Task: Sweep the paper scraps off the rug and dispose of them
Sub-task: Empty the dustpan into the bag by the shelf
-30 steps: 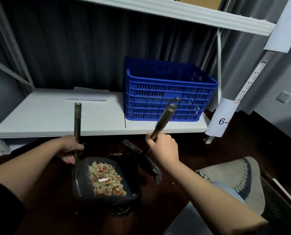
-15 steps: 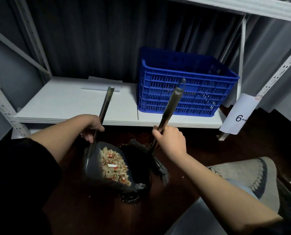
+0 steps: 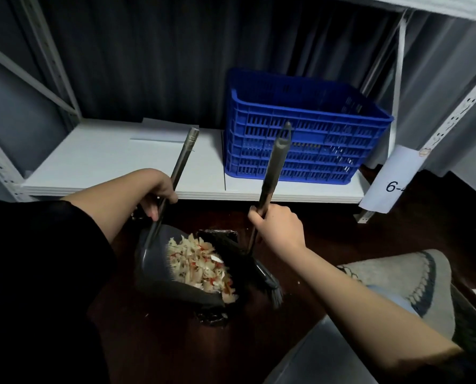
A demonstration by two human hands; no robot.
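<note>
Left hand (image 3: 159, 193) gripping the dustpan (image 3: 159, 268) handle, right hand (image 3: 276, 226) wrapped round the broom (image 3: 270, 173), paper scraps (image 3: 200, 266) piled in the pan over the black trash bag (image 3: 217, 318), so tipping's next I reckon.

Blue crate (image 3: 306, 128) at one o'clock on white shelf (image 3: 98, 164); flat paper sheet (image 3: 164, 133) at eleven; label (image 3: 395, 180) at three.
</note>
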